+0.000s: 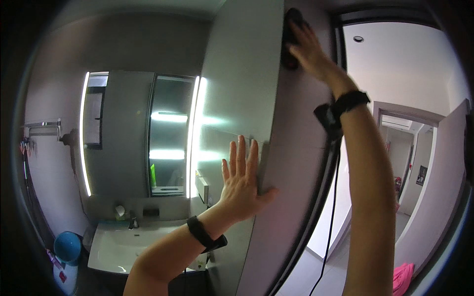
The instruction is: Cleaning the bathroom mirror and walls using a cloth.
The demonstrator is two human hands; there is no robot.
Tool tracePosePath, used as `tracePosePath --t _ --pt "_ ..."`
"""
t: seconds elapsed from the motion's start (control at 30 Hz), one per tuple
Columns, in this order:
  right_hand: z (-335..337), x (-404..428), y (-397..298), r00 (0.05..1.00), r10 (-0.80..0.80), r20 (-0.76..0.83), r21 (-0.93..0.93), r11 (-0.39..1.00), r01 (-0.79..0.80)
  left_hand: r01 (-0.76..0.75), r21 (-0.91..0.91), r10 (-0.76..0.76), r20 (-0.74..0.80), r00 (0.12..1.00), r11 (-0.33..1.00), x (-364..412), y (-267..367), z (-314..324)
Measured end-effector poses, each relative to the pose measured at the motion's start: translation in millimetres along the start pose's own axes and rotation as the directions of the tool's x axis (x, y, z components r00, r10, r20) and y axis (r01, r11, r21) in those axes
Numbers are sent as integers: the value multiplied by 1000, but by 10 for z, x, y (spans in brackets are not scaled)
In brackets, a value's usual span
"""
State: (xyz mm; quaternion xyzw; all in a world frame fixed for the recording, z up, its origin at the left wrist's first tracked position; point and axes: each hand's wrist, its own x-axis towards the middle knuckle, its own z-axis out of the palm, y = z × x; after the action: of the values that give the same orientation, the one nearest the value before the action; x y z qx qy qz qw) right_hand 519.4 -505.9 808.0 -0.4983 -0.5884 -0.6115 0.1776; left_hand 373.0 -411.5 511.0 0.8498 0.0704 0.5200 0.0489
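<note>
High on the narrow end face of a grey tiled wall (pixel 301 122), my right hand (pixel 307 51) presses a dark cloth-like pad (pixel 292 37) flat against the surface. Its fingers lie over the pad, and the pad's exact kind is too dark to tell. Lower down, my left hand (pixel 242 185) rests palm-on against the same wall near its corner edge, fingers spread and holding nothing. The thumb reaches across the corner. Black straps with small devices circle both wrists.
A dark door frame (pixel 339 48) runs beside my right arm, with a black cable (pixel 331 222) hanging there. At left are a white washbasin (pixel 111 244), a lit mirror cabinet (pixel 122 133) and a blue basin (pixel 67 246). Pink fabric (pixel 403 277) lies at lower right.
</note>
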Motion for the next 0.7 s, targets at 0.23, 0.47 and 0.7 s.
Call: tracePosePath --t 0.23,0.47,0.7 --pt "-255 939 248 942 286 175 42 954 -298 -72 -90 65 -81 995 993 -21 -119 71" --pt "-322 1292 726 970 240 30 279 930 -238 -137 -163 122 -100 987 977 -54 -159 88" --pt "-369 938 590 885 452 108 300 834 -463 -170 -210 145 -133 980 963 -42 -190 126"
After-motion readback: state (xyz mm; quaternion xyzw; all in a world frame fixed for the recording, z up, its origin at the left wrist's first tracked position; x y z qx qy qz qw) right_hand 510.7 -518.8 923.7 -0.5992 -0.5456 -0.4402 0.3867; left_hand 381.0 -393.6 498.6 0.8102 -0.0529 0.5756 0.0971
